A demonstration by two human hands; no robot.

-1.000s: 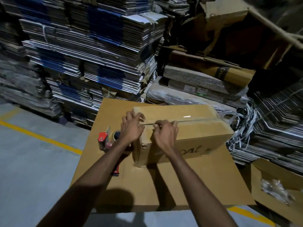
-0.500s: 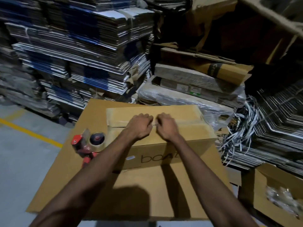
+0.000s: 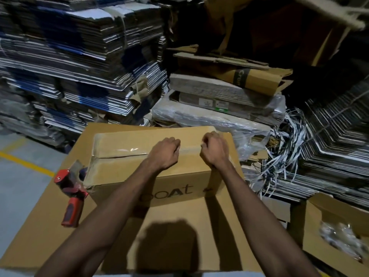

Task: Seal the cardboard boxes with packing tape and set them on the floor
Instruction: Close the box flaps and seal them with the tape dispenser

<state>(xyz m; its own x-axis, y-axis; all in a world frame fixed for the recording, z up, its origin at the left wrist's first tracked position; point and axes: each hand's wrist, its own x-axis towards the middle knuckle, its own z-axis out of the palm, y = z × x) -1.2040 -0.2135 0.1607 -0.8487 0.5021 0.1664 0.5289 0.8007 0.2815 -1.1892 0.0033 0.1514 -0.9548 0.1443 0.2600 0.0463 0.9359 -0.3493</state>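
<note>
Cardboard worktop [image 3: 50, 226]; both curled hands [image 3: 164, 151] on taped box [image 3: 123, 148].

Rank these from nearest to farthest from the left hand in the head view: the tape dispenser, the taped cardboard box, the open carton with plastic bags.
1. Taped cardboard box: directly under the left hand, which rests on its top.
2. Tape dispenser: to the left, beside the box's left end.
3. Open carton with plastic bags: far right, beyond the right hand.

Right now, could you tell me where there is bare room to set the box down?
Bare grey floor left of the cardboard sheet, beside the yellow line. Crowded: tape gun at the box, stacks behind, open carton right.
</note>
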